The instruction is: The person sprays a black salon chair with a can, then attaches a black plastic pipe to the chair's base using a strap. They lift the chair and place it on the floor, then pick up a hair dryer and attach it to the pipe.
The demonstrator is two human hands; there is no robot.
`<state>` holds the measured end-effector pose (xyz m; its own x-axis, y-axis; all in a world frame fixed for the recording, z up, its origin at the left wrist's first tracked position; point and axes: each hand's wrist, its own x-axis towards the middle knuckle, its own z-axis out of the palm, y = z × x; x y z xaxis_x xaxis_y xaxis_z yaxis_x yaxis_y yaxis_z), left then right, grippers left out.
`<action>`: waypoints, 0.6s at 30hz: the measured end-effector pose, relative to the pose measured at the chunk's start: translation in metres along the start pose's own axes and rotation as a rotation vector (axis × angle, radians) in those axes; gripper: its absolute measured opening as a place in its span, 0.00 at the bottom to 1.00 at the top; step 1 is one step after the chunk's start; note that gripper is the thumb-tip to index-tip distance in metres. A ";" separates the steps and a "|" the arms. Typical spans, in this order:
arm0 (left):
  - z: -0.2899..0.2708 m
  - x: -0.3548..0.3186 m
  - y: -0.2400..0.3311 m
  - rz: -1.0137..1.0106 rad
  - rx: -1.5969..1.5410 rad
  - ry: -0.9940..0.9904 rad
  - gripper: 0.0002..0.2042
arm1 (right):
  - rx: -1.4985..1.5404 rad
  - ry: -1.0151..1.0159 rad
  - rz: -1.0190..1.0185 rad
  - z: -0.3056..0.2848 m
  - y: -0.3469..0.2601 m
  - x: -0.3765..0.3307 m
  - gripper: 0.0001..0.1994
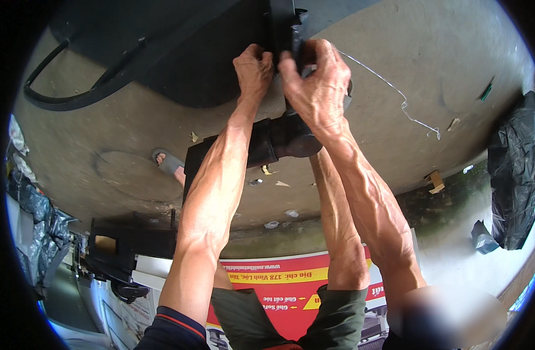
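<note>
A large black padded panel (191, 64), which looks like part of a chair, fills the upper left, with a black looped bar (51, 104) on its left side. My left hand (254, 70) is closed at the panel's right edge, its fingertips against a dark upright strip (281, 29). Just right of that strip is my right hand (321, 81), fingers curled and slightly blurred, thumb toward the strip. Whatever is between the fingers of either hand is hidden. Crinkled black film (298, 26) shows above my right hand. Beneath the hands lies a thick black cylindrical piece (285, 137).
A thin white string (404, 105) trails over the concrete floor (419, 35) at right. Cardboard scraps (435, 182) lie about. Black plastic sheeting (515, 169) stands at the far right, with grey plastic bags (37, 219) at left. Behind my legs is a red and yellow banner (267, 283).
</note>
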<state>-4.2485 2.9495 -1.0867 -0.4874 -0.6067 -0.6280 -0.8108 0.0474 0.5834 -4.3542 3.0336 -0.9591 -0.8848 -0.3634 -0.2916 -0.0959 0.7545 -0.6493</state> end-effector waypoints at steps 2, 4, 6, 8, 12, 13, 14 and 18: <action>-0.005 -0.004 0.003 -0.078 0.038 0.057 0.09 | -0.072 0.015 0.021 -0.009 0.003 0.003 0.12; -0.010 -0.010 0.006 -0.071 -0.015 0.106 0.07 | 0.022 -0.033 0.027 -0.011 0.003 0.004 0.11; -0.014 -0.014 0.008 0.060 -0.120 0.109 0.06 | 0.053 -0.054 -0.016 -0.006 0.000 0.002 0.12; -0.016 -0.016 0.009 0.102 -0.166 0.108 0.05 | 0.026 -0.123 -0.016 0.002 -0.004 0.000 0.14; -0.022 -0.017 0.007 -0.124 -0.198 0.092 0.04 | 0.082 -0.083 0.141 0.007 -0.005 0.003 0.18; -0.024 -0.019 0.007 -0.125 -0.198 0.084 0.04 | 0.077 -0.063 0.177 0.005 -0.005 0.004 0.17; -0.026 -0.019 0.007 -0.099 -0.204 0.106 0.04 | 0.047 -0.084 0.171 0.005 -0.005 0.004 0.16; -0.026 -0.023 0.011 0.258 -0.303 0.154 0.03 | 0.064 -0.094 0.064 0.007 -0.004 0.002 0.11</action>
<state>-4.2377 2.9433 -1.0519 -0.5892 -0.7177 -0.3712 -0.5259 -0.0081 0.8505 -4.3518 3.0258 -0.9619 -0.8414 -0.3677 -0.3961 -0.0092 0.7425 -0.6698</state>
